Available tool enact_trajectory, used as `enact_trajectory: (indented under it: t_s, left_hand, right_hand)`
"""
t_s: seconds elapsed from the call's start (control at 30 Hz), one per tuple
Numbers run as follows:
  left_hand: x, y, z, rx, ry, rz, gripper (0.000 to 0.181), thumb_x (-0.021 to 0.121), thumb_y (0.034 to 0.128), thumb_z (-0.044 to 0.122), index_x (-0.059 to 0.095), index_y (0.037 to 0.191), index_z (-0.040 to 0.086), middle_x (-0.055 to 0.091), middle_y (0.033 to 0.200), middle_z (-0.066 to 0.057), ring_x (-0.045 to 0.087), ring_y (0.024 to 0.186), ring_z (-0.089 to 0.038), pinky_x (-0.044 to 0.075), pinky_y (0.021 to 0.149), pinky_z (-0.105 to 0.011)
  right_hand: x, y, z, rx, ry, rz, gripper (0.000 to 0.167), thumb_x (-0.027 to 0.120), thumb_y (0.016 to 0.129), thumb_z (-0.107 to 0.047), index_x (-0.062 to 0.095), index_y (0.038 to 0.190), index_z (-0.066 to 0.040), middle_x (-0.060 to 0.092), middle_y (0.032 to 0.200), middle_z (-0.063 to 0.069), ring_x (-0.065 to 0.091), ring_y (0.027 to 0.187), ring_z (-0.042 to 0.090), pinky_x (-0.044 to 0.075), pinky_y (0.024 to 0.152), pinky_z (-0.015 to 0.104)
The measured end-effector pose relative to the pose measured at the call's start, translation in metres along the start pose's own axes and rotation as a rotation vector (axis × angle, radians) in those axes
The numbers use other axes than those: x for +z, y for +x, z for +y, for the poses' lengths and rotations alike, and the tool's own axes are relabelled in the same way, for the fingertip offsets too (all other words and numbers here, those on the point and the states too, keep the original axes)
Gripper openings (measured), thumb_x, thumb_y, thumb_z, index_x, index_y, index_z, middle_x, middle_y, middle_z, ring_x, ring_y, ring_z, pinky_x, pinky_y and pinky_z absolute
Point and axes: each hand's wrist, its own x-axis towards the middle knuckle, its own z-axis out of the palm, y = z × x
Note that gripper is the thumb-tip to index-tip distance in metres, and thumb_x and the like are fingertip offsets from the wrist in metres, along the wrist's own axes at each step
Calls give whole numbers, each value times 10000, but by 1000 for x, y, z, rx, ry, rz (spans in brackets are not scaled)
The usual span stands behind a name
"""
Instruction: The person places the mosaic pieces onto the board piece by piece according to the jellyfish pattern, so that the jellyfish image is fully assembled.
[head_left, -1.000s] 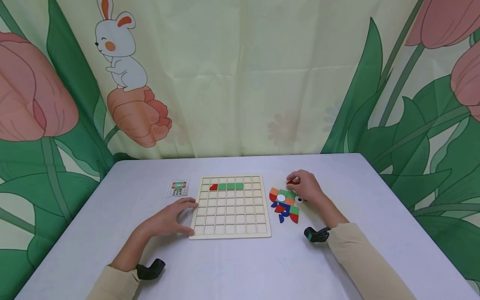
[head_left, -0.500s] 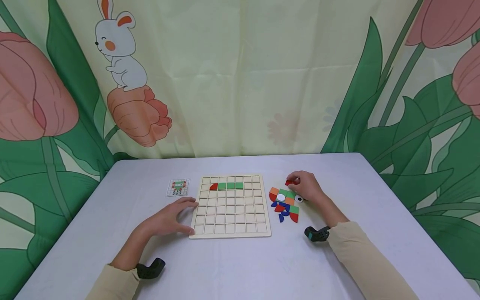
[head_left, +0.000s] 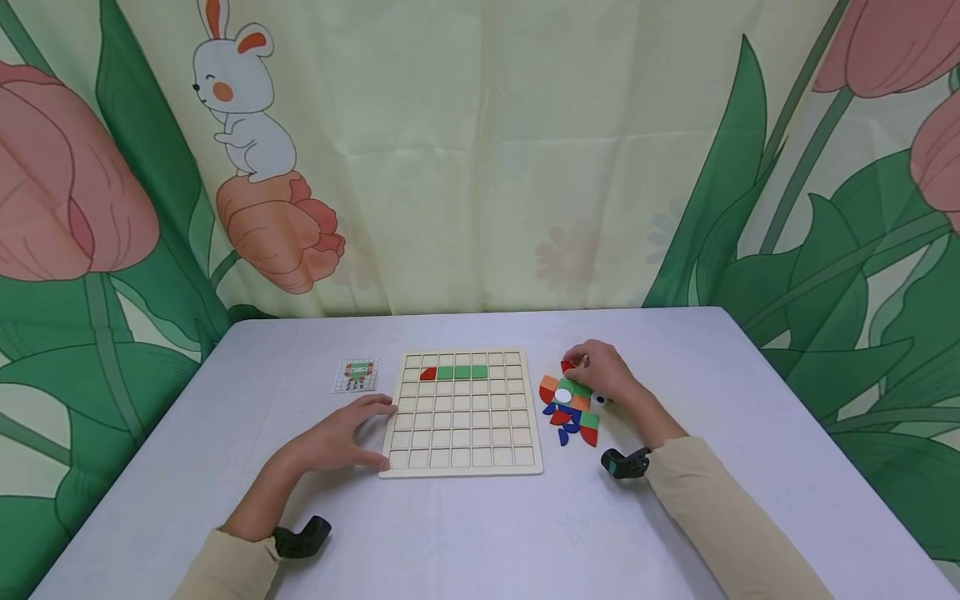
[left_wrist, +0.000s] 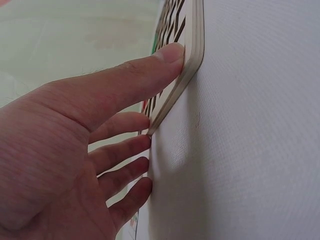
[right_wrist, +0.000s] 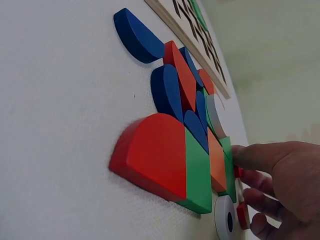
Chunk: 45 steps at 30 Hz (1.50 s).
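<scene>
A wooden grid board [head_left: 465, 476] lies on the table, with a red quarter-round piece [head_left: 428, 374] and a row of green squares [head_left: 462, 372] in an upper row. My left hand [head_left: 333, 435] rests at its left edge, thumb on the near corner in the left wrist view, fingers spread. My right hand [head_left: 606, 372] pinches a red piece [head_left: 567, 366] at the far side of a pile of loose pieces. In the right wrist view, the right hand [right_wrist: 290, 185] is beside a green piece [right_wrist: 228, 172] and a white ring with a dark centre [right_wrist: 224, 218].
A small picture card [head_left: 356, 376] lies left of the board's far corner. Loose blue, red, green, orange and white pieces, among them a white disc [head_left: 562, 396], lie right of the board. A printed curtain [head_left: 480, 167] hangs behind the table.
My right hand has shifted a little to the left with the red piece between its fingers. The left hand stays at the board's edge.
</scene>
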Motion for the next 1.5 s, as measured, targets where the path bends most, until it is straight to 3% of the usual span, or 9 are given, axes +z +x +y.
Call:
enact_trajectory:
  t_s: [0.33, 0.73, 1.03, 1.2, 1.33, 1.5]
  left_hand:
    - [-1, 0, 1, 9, -3, -6, 823, 861, 684, 369, 517, 1366, 64, 425, 1480, -142, 340, 1401, -385, 313, 1118, -571]
    - [1, 1, -4, -25, -30, -8, 825, 855, 690, 378, 509, 1378, 82, 405, 1500, -116, 319, 1422, -362, 306, 1128, -567]
    - [1, 1, -3, -10, -18, -7, 817, 855, 691, 376, 511, 1374, 89, 408, 1495, -126, 324, 1411, -381, 313, 1115, -580]
    - [0, 2, -3, -23, -17, -6, 818, 857, 690, 372, 511, 1376, 90, 408, 1497, -119, 316, 1419, -375, 307, 1123, -574]
    - [1, 2, -3, -40, -18, -2, 827, 860, 684, 377, 510, 1378, 95, 409, 1499, -108, 311, 1425, -361, 305, 1130, -566]
    - [1, 3, -4, -19, -10, -1, 828, 859, 684, 385, 512, 1373, 84, 415, 1492, -127, 322, 1416, -375, 309, 1123, -573]
  right_hand:
    - [6, 4, -8, -30, 7, 33, 302, 728, 866, -230, 697, 1115, -61, 644, 1007, 105, 537, 907, 222, 514, 668, 228]
    - [32, 10, -57, -117, 97, -41, 238, 738, 860, -227, 699, 1063, -110, 612, 930, 53, 515, 852, 202, 469, 598, 230]
    - [51, 14, -74, -164, 56, -35, 176, 735, 860, -229, 703, 1000, -125, 588, 846, 26, 508, 823, 185, 411, 644, 254]
    - [53, 15, -74, -177, 44, -17, 142, 680, 902, -222, 715, 1018, -148, 610, 872, 20, 516, 837, 185, 425, 646, 258]
    - [53, 14, -76, -203, 51, -3, 139, 659, 916, -188, 735, 1022, -141, 646, 919, 25, 530, 877, 192, 467, 716, 291]
    - [57, 14, -79, -228, 50, 8, 113, 666, 911, -153, 755, 971, -118, 683, 972, 37, 551, 897, 190, 482, 799, 341]
